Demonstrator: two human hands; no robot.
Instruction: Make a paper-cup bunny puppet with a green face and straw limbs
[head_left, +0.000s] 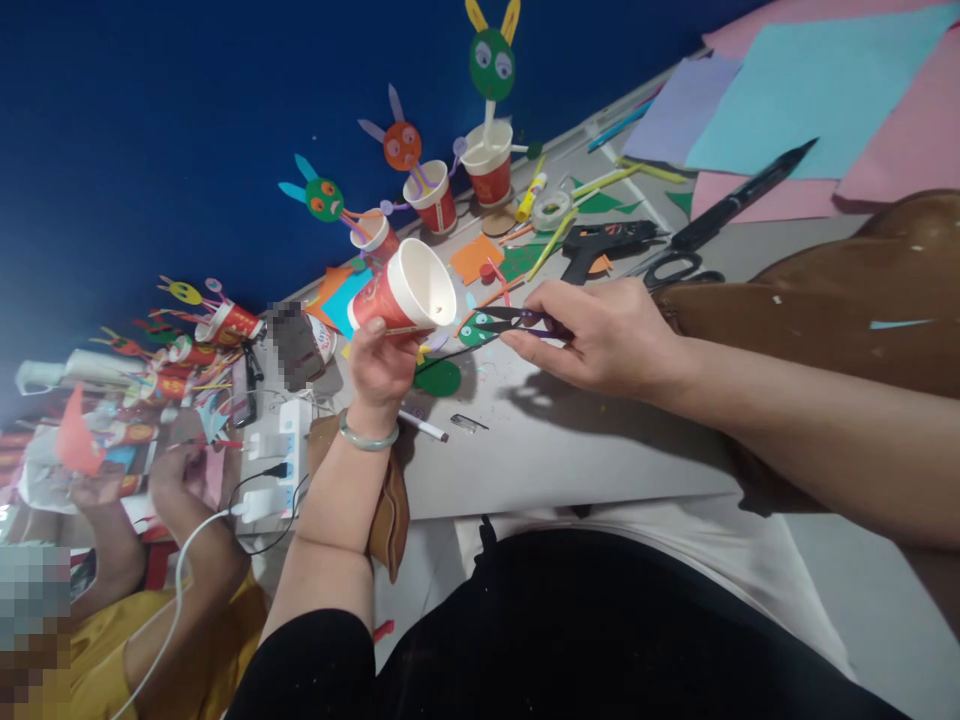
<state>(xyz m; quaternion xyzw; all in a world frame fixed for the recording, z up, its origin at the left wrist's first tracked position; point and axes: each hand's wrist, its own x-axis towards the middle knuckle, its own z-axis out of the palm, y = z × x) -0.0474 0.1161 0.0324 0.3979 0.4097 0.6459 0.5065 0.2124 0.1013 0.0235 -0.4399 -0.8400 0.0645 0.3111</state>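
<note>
My left hand is closed round a red and white paper cup, its open mouth tilted toward the right. A small dark mark shows on the cup's inner wall. My right hand grips scissors by their dark purple handles, with the blades parted and pointing left at the cup, a short gap from its rim. Under the blades lies a green paper face with white eyes. A plain green paper disc rests on the table below the cup.
Finished cup figures stand along the blue wall. A black glue gun, black scissors, a tape roll and coloured paper sheets lie at the right. At left are a power strip with cables and a co-worker's hands.
</note>
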